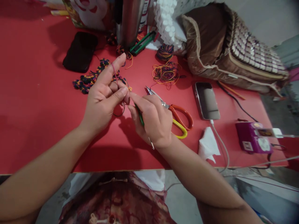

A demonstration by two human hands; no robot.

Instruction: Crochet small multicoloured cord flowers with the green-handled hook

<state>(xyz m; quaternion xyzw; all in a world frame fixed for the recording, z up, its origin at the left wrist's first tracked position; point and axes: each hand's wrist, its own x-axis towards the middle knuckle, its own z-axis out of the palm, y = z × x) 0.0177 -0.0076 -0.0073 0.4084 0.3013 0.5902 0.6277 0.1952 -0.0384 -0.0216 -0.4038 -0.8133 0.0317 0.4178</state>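
Note:
My left hand (106, 93) is raised over the red table (35, 102), forefinger stretched up with thin yarn looped over it, thumb and other fingers pinching the yarn. My right hand (153, 119) is closed round a green-handled crochet hook (140, 118), whose metal end sticks out below the palm. The hook's tip meets the left fingertips. A strip of dark multicoloured crochet work (90, 79) lies just behind the left hand.
Scissors (175, 116) with orange and yellow handles lie right of my hands. A phone (206, 99) on a cable, a white tissue (207, 144) and a purple box (253, 141) lie further right. Tangled yarn (167, 71), a black pouch (80, 51), a steel flask (129, 21) and a brown bag (224, 46) stand behind.

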